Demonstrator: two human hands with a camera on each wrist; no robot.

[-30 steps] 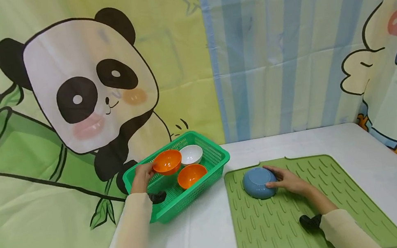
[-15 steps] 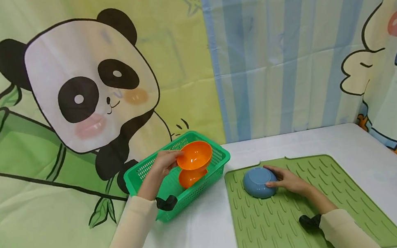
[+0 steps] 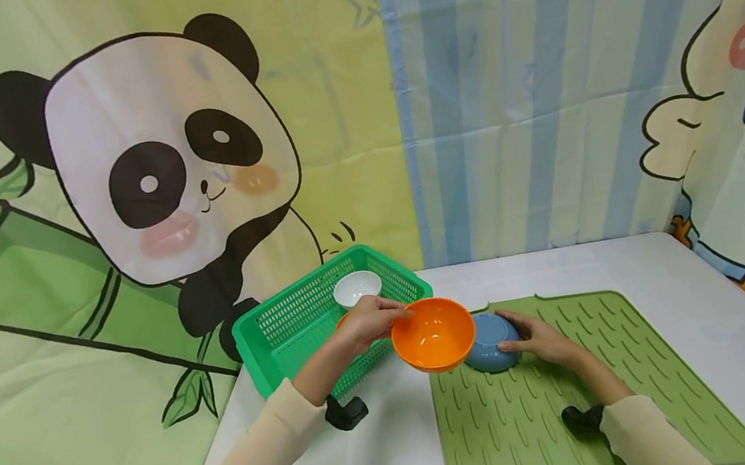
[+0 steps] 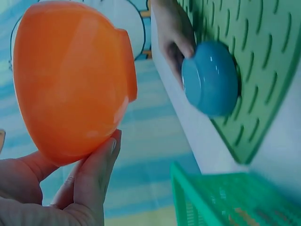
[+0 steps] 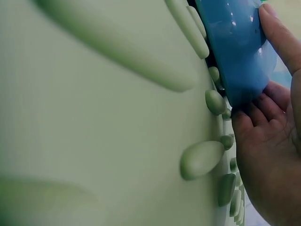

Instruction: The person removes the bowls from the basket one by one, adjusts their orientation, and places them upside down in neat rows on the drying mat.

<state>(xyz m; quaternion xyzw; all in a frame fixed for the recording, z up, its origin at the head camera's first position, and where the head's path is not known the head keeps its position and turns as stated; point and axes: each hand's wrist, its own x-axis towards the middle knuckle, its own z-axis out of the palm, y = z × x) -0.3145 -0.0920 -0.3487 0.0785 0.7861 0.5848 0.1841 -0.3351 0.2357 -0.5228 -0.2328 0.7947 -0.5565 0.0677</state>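
My left hand (image 3: 371,321) pinches the rim of an orange bowl (image 3: 435,336), held in the air with its mouth facing up and toward me. In the left wrist view, thumb and fingers meet at the edge of the orange bowl (image 4: 75,84). A blue bowl (image 3: 490,350) lies upside down on the green ridged mat (image 3: 508,425). My right hand (image 3: 544,337) grips the blue bowl's side, thumb on top and fingers along its far edge; the right wrist view shows this hold on the blue bowl (image 5: 244,52). The held orange bowl covers part of the blue one.
A green mesh basket (image 3: 285,317) stands at the back left of the white table (image 3: 371,450). Inside it sit a white bowl (image 3: 357,287) and a second orange bowl, mostly hidden behind my left hand. Printed curtains hang behind the table.
My left hand has lifted the orange bowl out of the basket and carried it right, to the mat's left edge. My right hand and the blue bowl have stayed in place.
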